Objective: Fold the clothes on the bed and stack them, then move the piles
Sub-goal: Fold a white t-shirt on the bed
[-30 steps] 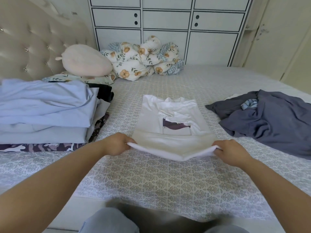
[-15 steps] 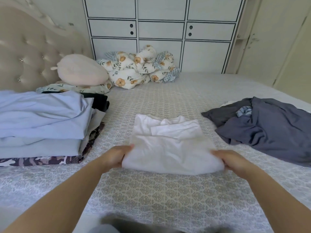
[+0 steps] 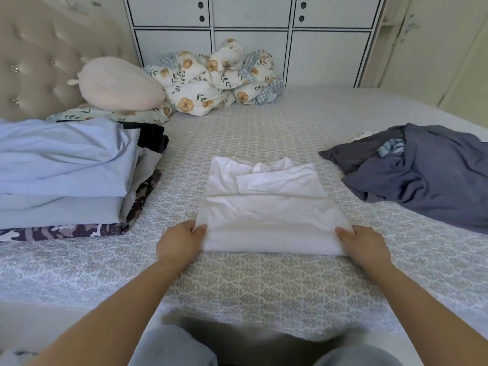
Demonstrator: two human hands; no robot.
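- The bed (image 3: pixel 264 286), under a patterned grey cover, is the work surface; its padding gives under pressure, so I judge that a crease set here needs a flat sweep of the palm rather than a hard push.
- The folded stack (image 3: pixel 60 175) sits on the left side of the bed, a pale blue garment on top and a camouflage print at the bottom. It leans a little toward the middle, so a new piece probably belongs square on its top, edges lined up.
- The dark grey heap (image 3: pixel 422 175) lies unfolded on the right, well apart from the stack, with a bit of light blue cloth showing in it. By the look of it, this is the work left.
- The white T-shirt (image 3: pixel 266 207) lies in the middle between them, its lower part doubled up over the upper part, the collar at the far end.
- The left hand (image 3: pixel 179 244) pinches the near left corner of the fold, thumb on top.
- The right hand (image 3: pixel 364 245) pinches the near right corner the same way.
- To do this step well, I would keep both corners level and the near edge straight, check that the sides match, then smooth the top layer before lifting.
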